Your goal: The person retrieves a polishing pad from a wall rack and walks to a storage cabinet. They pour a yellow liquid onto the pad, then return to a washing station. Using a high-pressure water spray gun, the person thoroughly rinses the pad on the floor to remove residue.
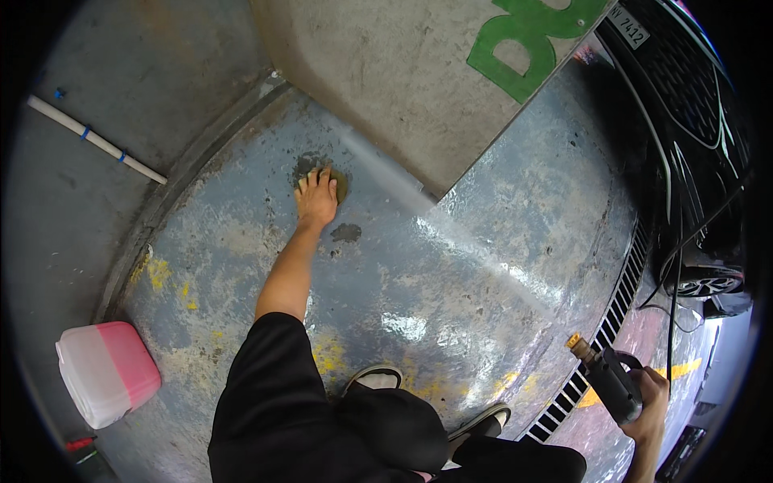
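Two grips show: left grip [316,201] spread wide over a brownish pad [342,187] on wet floor [370,282], right grip [649,399] closed around a black spray gun [614,388].

The left arm [285,278] is stretched far out in front, and it is bent only a little. The left hand [317,203] is turned palm down, with its fingers [324,176] spread a bit and pointed ahead. The right forearm [643,457] is held out to the side. The right hand [646,404] is curled into a grip, well apart from the left hand.
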### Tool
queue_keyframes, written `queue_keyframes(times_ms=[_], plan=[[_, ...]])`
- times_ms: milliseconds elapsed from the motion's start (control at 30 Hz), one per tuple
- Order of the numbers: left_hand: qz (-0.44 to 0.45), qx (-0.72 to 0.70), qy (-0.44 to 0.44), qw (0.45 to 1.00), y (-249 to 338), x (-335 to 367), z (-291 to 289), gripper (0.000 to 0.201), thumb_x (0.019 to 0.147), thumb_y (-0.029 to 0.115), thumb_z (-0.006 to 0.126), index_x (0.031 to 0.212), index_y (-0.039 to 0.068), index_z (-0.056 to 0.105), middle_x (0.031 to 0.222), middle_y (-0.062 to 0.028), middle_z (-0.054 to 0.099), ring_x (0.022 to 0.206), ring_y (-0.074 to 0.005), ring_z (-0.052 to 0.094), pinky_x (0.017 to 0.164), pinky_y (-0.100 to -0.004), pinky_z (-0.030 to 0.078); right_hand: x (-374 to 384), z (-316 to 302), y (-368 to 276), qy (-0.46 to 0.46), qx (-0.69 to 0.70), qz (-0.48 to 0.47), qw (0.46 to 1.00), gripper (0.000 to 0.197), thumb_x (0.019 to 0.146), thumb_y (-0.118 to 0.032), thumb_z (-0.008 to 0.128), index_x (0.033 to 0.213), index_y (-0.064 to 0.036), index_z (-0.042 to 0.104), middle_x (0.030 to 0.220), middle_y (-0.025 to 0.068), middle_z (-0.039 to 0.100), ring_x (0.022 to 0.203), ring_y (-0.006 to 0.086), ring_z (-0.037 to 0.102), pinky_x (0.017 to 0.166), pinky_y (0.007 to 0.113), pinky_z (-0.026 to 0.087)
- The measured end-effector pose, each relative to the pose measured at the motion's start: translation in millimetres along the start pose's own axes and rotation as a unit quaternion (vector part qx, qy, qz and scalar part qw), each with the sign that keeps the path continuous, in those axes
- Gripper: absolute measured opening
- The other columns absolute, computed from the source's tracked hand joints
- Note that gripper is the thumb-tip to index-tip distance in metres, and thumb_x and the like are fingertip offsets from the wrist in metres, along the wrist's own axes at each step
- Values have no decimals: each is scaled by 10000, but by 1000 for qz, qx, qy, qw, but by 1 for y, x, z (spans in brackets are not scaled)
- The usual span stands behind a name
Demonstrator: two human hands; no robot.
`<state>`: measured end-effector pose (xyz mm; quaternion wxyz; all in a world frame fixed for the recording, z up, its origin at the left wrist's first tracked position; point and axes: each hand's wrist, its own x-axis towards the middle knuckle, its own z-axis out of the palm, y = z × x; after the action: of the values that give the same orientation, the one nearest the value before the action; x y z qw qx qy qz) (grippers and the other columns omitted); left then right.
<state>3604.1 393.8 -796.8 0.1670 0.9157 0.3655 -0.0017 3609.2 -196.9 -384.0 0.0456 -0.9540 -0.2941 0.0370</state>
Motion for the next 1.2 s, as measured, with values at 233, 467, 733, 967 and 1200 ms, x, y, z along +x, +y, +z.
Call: queue_keyframes(times_ms=[233,467,733,967,1200], plan=[[94,46,-28,994,-8,7,3,598,1048,457,376,1540,120,343,1619,-95,271,1519,-321,162,1238,-495,169,20,-6,-17,30,-7,-86,996,257,593,-218,738,748,-52,616,613,118,565,531,329,573,524,411,417],[200,155,-31,967,-4,7,-11,707,1018,506,412,1571,92,262,1643,-118,211,1531,-315,135,1250,-480,136,-6,-50,10,34,-44,-99,994,260,587,-248,740,674,-65,577,615,100,554,554,300,553,545,410,388],[107,-244,61,962,-26,10,30,528,1012,323,499,1466,68,416,1562,-160,334,1496,-350,223,1212,-470,255,1,-53,-5,20,-64,-77,995,287,599,-239,745,726,-40,581,641,120,563,574,309,557,557,411,395],[206,-86,181,958,-19,-18,36,330,991,242,570,1228,15,607,1445,-163,444,1367,-392,398,1130,-493,367,35,-12,-55,-8,-70,-79,994,319,594,-244,773,780,-35,619,671,124,592,589,332,604,578,414,458],[188,-130,76,970,-36,-22,19,447,959,331,635,1258,-2,627,1343,-138,481,1321,-346,398,1111,-457,372,76,32,-93,-17,-44,-112,993,304,637,-252,786,814,-44,652,689,128,598,626,343,629,598,428,493]])
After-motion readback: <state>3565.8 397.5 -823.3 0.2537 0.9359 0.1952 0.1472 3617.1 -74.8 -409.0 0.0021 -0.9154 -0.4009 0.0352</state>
